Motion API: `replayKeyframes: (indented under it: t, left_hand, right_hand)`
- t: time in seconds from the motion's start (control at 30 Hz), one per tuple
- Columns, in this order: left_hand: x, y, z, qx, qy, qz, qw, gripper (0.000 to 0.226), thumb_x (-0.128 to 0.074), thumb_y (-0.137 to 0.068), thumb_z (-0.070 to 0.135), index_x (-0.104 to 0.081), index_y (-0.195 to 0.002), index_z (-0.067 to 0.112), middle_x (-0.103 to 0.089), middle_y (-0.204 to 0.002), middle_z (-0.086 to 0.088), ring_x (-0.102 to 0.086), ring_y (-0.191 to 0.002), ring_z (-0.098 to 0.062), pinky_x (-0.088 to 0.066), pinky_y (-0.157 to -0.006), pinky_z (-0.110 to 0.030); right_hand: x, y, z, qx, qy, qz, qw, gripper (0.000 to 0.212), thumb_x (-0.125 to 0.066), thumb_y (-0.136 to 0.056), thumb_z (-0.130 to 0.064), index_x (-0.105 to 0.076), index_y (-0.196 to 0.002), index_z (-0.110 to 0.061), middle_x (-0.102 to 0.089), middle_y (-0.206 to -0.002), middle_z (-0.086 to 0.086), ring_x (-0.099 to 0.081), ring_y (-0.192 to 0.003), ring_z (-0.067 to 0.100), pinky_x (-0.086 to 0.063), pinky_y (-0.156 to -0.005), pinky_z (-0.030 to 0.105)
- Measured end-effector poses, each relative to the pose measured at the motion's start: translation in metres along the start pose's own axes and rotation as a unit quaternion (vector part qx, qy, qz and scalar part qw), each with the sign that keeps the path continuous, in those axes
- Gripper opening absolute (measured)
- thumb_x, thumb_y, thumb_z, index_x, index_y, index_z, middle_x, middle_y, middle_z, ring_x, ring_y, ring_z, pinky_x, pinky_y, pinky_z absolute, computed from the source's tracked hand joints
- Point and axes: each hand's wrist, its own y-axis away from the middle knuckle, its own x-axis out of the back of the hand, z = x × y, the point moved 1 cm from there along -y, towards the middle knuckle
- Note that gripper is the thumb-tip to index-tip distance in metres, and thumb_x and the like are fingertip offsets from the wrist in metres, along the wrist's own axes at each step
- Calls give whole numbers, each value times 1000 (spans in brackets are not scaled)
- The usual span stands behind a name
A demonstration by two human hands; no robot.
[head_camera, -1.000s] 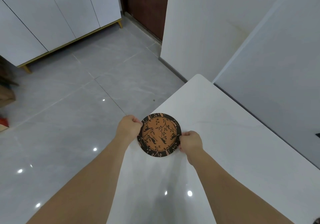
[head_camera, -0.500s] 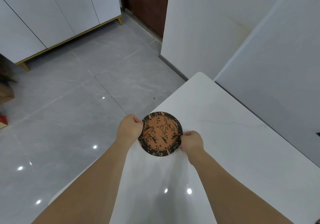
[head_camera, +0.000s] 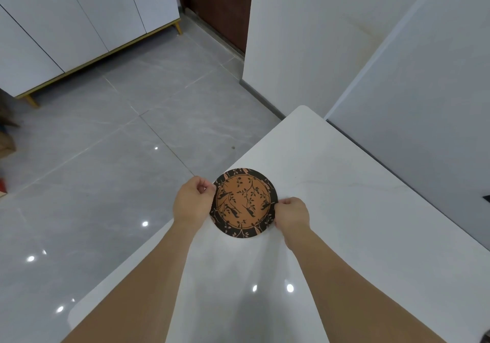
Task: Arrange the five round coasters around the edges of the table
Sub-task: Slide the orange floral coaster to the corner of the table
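At the far left of the frame stands a white cabinet (head_camera: 79,24) on thin gold legs, with grey floor tiles (head_camera: 106,170) spreading across the left half. Just left of centre, the left hand (head_camera: 192,202) comes up from the bottom of the frame on a bare forearm, knuckles upward, its fingers (head_camera: 205,187) pinched on the left rim of a round coaster (head_camera: 244,202). The coaster is orange in the middle with a black branch-and-leaf pattern and a black border. It sits in the centre of the frame, right at the left edge of the white surface (head_camera: 358,210), and looks flat on it or barely above; which of the two cannot be told. To its right, the right hand (head_camera: 291,216) mirrors the left, fingers closed on the coaster's right rim, forearm angling down to the lower right.

The step in hand appears to be setting this coaster at its spot along the surface's edge. Only one thickness of coaster shows, so whether others lie beneath is unclear; no other coasters appear anywhere in view. The next move likely calls for both hands to let go without nudging it over the edge, then to fetch or place another coaster further along the rim.
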Motion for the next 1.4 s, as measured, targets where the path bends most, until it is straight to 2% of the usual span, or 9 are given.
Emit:
replayKeyframes:
  t: [0.1,0.23,0.47,0.6,0.67,0.87,1.1,1.27,1.4]
  left_hand:
    - [-2,6,-1,-34,-34,34,998,9,-59,-89,28,-59,-80,25,-57,-70,8,-54,-63,-9,-41,-54,-24]
    - [-6,10,-4,-110,-82,82,987,10,-59,-88,29,-56,-80,24,-55,-69,9,-54,-65,-11,-43,-56,-26]
    - [-12,8,-3,-148,-120,111,975,11,-55,-89,22,-54,-78,21,-55,-69,6,-53,-66,-14,-45,-58,-29]
    - [-13,9,-3,-151,-126,114,974,11,-54,-90,22,-55,-79,21,-56,-70,4,-54,-66,-15,-46,-59,-31]
    - [-13,8,-3,-147,-124,114,975,12,-54,-90,24,-55,-78,21,-56,-70,5,-54,-66,-15,-48,-59,-31]
    - [-12,8,-3,-147,-121,109,976,13,-55,-90,28,-54,-78,23,-56,-71,6,-54,-66,-13,-45,-59,-28]
    - [-15,6,-5,-163,-136,120,970,14,-55,-90,25,-55,-78,20,-56,-69,4,-53,-63,-15,-47,-56,-31]
    - [-16,8,-3,-165,-139,129,968,12,-56,-89,24,-55,-79,18,-55,-74,3,-53,-66,-17,-48,-60,-35]
    - [-16,10,-1,-169,-151,132,965,14,-55,-90,25,-59,-97,13,-60,-89,-2,-57,-76,-20,-51,-69,-38]
  right_hand:
    - [0,-1,0,13,18,-2,1000,24,-44,-89,-7,-65,-102,-5,-66,-97,15,-58,-79,26,-50,-67,32]
    - [1,-5,3,37,53,-10,998,23,-45,-89,-9,-63,-101,-6,-67,-93,13,-59,-76,24,-46,-61,27]
    - [2,-5,2,92,129,-14,987,16,-49,-91,-18,-59,-98,-7,-64,-90,8,-58,-75,18,-41,-53,22]
    - [1,-5,3,100,145,-12,984,17,-49,-91,-18,-60,-92,-5,-63,-82,8,-56,-65,17,-42,-51,24]
    - [2,-5,4,104,146,-9,984,16,-49,-91,-19,-59,-93,-6,-64,-84,8,-57,-68,17,-43,-53,24]
    - [4,-4,2,109,144,0,984,14,-54,-88,-25,-59,-90,-11,-67,-82,6,-66,-75,22,-56,-70,36]
    - [5,2,3,163,176,12,971,13,-55,-88,-25,-51,-89,-13,-57,-76,0,-55,-67,19,-42,-56,29]
    - [7,-1,5,164,166,8,972,14,-55,-84,-28,-52,-86,-15,-63,-80,3,-63,-73,25,-51,-64,35]
    - [7,3,3,163,195,8,967,17,-50,-88,-27,-51,-92,-11,-63,-87,9,-60,-74,28,-49,-63,37]
